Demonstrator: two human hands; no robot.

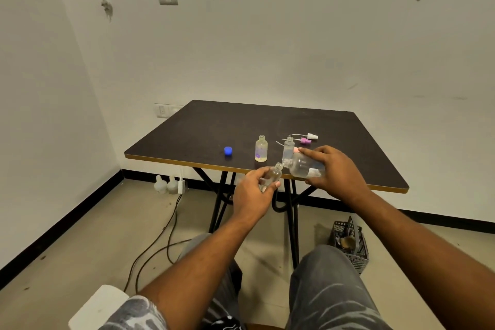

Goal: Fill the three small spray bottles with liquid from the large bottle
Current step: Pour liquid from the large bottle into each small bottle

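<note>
my left hand (250,193) grips a light, slick small spray bottle (272,175) by its body; my right hand (332,169) tips the large bottle (304,166) just above the desk (203,131) edge.

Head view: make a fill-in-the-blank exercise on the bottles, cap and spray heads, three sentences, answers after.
The left hand holds a small bottle, the right hand tips the large bottle at it; ____ other small bottles stand upright on the table. The loose cap is ____. Right beside the white spray head lies a ____ one.
Answers: two; blue; purple.
</note>
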